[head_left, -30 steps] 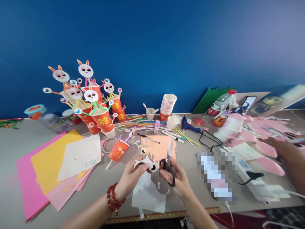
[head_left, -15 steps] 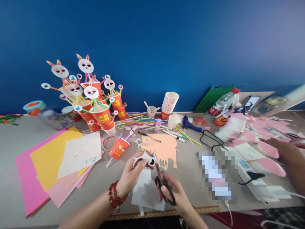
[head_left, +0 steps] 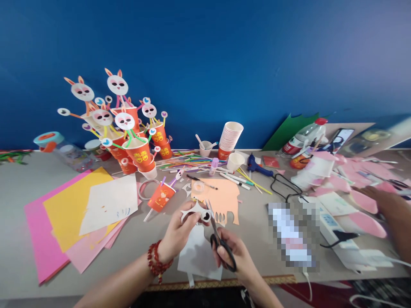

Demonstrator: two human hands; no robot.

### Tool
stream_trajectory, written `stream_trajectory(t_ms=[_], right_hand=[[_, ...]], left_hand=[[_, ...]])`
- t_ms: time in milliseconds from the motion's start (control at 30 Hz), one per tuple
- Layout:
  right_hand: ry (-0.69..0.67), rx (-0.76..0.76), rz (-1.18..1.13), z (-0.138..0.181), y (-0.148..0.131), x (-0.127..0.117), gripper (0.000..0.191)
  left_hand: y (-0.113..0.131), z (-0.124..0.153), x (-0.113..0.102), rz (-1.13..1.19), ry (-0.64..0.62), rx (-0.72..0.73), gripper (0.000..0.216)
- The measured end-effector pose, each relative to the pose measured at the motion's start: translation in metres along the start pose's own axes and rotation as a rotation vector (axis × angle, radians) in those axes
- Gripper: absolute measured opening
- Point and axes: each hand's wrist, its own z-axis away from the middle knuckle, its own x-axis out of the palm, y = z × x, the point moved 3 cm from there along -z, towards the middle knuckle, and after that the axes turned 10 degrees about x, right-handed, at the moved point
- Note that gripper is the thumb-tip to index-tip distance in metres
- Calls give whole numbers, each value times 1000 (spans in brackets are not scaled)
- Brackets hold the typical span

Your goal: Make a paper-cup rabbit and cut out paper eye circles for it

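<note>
Near the front middle of the table, my left hand (head_left: 178, 233) pinches a white paper cutout (head_left: 192, 208) with scalloped edges. On its right end is a round part with a black heart (head_left: 206, 216). My right hand (head_left: 236, 256) grips black-handled scissors (head_left: 224, 248), fingers in the loops. The blades point up and away, beside the round part's right edge. Below my hands lies a sheet of white paper (head_left: 199, 256). Beyond them is a peach sheet (head_left: 215, 194) with cut-out gaps, and a black pen (head_left: 202, 182) rests across it.
Rabbit-faced paper cups (head_left: 138, 154) stand at the back left, above coloured sheets (head_left: 64, 214). Stacked cups (head_left: 230, 139), markers (head_left: 236, 179) and a blue glue gun (head_left: 258, 166) are at the back. On the right are a power strip (head_left: 340, 244) and another person's hand (head_left: 377, 199).
The scissor blades have opened a little beside the round part with the heart. My hands stay in nearly the same place; the whole view has shifted slightly.
</note>
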Motion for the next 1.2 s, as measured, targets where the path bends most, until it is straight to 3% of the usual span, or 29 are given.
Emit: stream_trajectory(t_ms=[533,767,1067,1200], right_hand=[[4,-11,-3,-3,2,0,54],[3,9,-20,-2,3,0,55],[-2,-14,17,-2,-3,0,55],[5,-8,35,-2,-6,-2,55]], left_hand=[[-2,0,-1,-5,39,-33,18],[1,0,1,28,117,-66,23],[-3,0,-3,45,86,-44,19],[-3,0,-6,17,11,-29,19]])
